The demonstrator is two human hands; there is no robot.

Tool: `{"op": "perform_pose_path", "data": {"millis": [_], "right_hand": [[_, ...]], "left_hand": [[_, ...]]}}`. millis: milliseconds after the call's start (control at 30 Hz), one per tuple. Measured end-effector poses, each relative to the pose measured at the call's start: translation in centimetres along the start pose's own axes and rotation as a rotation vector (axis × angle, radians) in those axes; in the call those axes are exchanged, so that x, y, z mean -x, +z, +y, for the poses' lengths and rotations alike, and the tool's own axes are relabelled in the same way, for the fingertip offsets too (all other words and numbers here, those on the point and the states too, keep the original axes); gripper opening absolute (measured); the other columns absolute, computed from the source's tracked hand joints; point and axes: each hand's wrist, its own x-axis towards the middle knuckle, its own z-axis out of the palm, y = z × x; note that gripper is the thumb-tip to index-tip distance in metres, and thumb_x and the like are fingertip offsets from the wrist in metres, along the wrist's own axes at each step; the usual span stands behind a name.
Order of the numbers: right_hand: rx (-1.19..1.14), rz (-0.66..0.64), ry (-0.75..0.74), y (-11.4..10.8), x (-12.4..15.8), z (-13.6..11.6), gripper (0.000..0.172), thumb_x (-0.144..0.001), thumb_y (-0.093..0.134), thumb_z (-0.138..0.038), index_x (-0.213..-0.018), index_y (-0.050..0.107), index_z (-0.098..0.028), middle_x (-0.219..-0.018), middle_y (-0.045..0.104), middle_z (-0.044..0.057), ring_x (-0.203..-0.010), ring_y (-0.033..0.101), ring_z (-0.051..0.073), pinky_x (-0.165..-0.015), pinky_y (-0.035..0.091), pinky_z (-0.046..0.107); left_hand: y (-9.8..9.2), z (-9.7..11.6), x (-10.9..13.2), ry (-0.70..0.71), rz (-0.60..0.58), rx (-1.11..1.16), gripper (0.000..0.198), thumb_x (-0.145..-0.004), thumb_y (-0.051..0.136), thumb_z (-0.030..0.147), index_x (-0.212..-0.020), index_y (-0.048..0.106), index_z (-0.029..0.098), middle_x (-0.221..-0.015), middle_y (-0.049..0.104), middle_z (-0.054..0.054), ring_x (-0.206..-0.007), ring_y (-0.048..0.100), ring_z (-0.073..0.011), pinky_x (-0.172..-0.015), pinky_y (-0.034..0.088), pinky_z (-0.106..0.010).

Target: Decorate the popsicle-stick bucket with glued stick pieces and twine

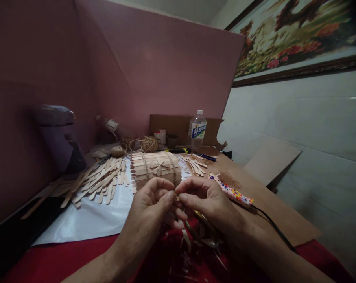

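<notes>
Pink panel (172, 70) standing behind, stick-built piece (157, 169) is lying just beyond pinching left hand (152, 204) and right hand (209, 200), slats (140, 175) running crosswise, fingertips meeting on something unclear.

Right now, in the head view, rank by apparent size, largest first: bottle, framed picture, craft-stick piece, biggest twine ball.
1. Framed picture
2. Craft-stick piece, partly hidden
3. Bottle
4. Biggest twine ball

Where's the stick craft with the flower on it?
In the head view, the stick craft is near the middle, just beyond the left hand and right hand, with a stick pile on its left and a twine ball behind it.
</notes>
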Motion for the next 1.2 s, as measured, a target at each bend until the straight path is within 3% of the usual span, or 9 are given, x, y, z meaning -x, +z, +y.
{"op": "perform_pose_path", "data": {"millis": [200,500,700,900,1200], "right_hand": [[0.062,0.056,0.008,0.3,0.0,-0.6,0.017,-0.073,0.066,-0.031,-0.077,0.063,-0.014,-0.061,0.059,-0.002,-0.047,0.05,0.007,-0.045,0.04,0.02],[0.089,0.038,0.025,0.4,-0.1,-0.1,0.014,-0.076,0.065,-0.026,-0.073,0.058,-0.014,-0.056,0.056,-0.004,-0.044,0.049,0.005,-0.041,0.038,0.016],[-0.002,0.027,0.038,0.4,-0.1,-0.4,0.018,-0.08,0.063,-0.031,-0.077,0.056,-0.015,-0.053,0.056,-0.005,-0.039,0.047,0.004,-0.039,0.038,0.016],[-0.015,0.053,-0.014,0.4,-0.2,-0.2,0.022,-0.077,0.066,-0.033,-0.077,0.057,-0.013,-0.054,0.057,-0.003,-0.045,0.05,0.006,-0.043,0.04,0.016],[-0.084,0.008,0.026,0.1,-0.3,0.0,0.021,-0.078,0.066,-0.032,-0.076,0.058,-0.013,-0.052,0.059,-0.003,-0.039,0.049,0.005,-0.039,0.041,0.017]], "left_hand": [[0.3,0.1,0.1,0.05,0.026,-0.07,0.023,-0.079,0.06,0.03,-0.093,0.047,0.017,-0.067,0.063,-0.001,-0.056,0.065,-0.0164,-0.048,0.054,-0.026],[0.2,-0.9,0.0,0.14,0.061,-0.204,0.015,-0.084,0.054,0.031,-0.089,0.048,0.019,-0.059,0.058,0.003,-0.042,0.055,-0.0097,-0.038,0.044,-0.018],[0.3,-0.5,0.0,0.098,0.04,-0.12,0.02,-0.085,0.051,0.036,-0.092,0.048,0.018,-0.057,0.058,0.002,-0.044,0.059,-0.0141,-0.037,0.047,-0.022],[0.4,-0.5,0.0,-0.012,-0.027,-0.07,0.022,-0.081,0.057,0.035,-0.083,0.049,0.015,-0.067,0.063,-0.002,-0.04,0.058,-0.0104,-0.035,0.044,-0.018],[-0.1,-0.6,-0.3,-0.034,-0.104,0.018,0.02,-0.084,0.054,0.033,-0.08,0.05,0.014,-0.067,0.065,-0.005,-0.042,0.059,-0.0117,-0.037,0.048,-0.022]]}}
